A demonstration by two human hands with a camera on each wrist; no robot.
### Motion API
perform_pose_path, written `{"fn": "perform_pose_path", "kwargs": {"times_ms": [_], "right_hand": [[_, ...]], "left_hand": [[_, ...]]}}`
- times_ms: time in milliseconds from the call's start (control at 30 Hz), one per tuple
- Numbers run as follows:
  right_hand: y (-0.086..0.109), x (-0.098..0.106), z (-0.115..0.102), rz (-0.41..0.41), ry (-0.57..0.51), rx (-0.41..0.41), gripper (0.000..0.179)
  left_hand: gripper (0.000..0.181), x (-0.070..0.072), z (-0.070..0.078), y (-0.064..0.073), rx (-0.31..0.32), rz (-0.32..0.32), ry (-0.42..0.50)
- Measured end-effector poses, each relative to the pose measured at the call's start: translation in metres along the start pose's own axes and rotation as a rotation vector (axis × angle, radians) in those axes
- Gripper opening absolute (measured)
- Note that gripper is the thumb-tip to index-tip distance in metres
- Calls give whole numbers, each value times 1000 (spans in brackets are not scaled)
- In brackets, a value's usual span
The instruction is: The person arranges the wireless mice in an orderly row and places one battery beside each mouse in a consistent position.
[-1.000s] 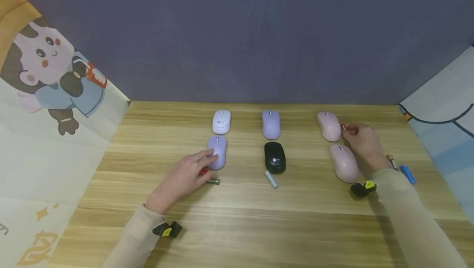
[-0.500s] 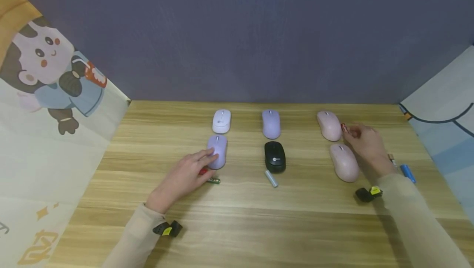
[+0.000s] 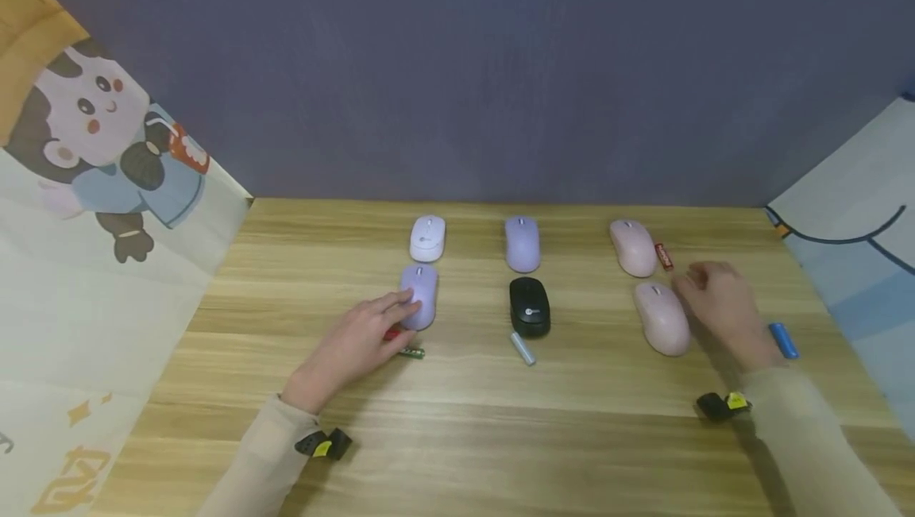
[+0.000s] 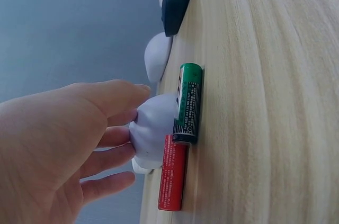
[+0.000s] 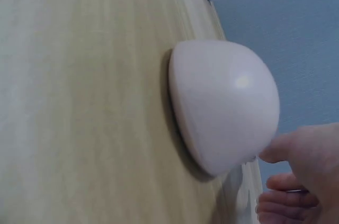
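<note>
My left hand (image 3: pixel 350 346) rests its fingertips on the front-left purple computer mouse (image 3: pixel 426 280), fingers fairly straight. Beside that mouse, a green battery (image 4: pixel 189 102) and a red battery (image 4: pixel 172 176) lie on the table in the left wrist view; the hand partly covers them in the head view. My right hand (image 3: pixel 725 306), its fingers loosely bent around nothing, hovers right of the front pink mouse (image 3: pixel 662 320). Just beyond its fingertips, a red battery (image 3: pixel 664 256) lies beside the rear pink mouse (image 3: pixel 633 249). The right wrist view shows the front pink mouse (image 5: pixel 225 102) close up.
A white mouse (image 3: pixel 427 239) and another purple mouse (image 3: pixel 523 244) stand in the back row. A silver battery (image 3: pixel 523 349) lies before the black mouse (image 3: pixel 530 306). Right of my right wrist lies a blue battery (image 3: pixel 783 340). A dark panel (image 3: pixel 500 72) backs the wooden table.
My right hand has let go of the red battery beside the rear pink mouse and drawn back toward me and slightly right. My left hand has stayed on the purple mouse.
</note>
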State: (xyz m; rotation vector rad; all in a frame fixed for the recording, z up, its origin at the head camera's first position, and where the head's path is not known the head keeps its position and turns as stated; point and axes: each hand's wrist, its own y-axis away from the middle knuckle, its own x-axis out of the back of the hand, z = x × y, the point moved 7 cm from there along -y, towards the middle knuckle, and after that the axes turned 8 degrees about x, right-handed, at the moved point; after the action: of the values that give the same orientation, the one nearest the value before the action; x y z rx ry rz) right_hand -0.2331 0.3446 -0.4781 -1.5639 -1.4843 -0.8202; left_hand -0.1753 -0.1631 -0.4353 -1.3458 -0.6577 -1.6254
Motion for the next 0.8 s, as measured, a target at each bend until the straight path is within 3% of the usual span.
{"fn": "perform_pose_path", "kwargs": {"times_ms": [800], "right_hand": [[46,18,28,49,77,-76,53]], "left_hand": [[47,-2,-2,1,3,8,-2]]}}
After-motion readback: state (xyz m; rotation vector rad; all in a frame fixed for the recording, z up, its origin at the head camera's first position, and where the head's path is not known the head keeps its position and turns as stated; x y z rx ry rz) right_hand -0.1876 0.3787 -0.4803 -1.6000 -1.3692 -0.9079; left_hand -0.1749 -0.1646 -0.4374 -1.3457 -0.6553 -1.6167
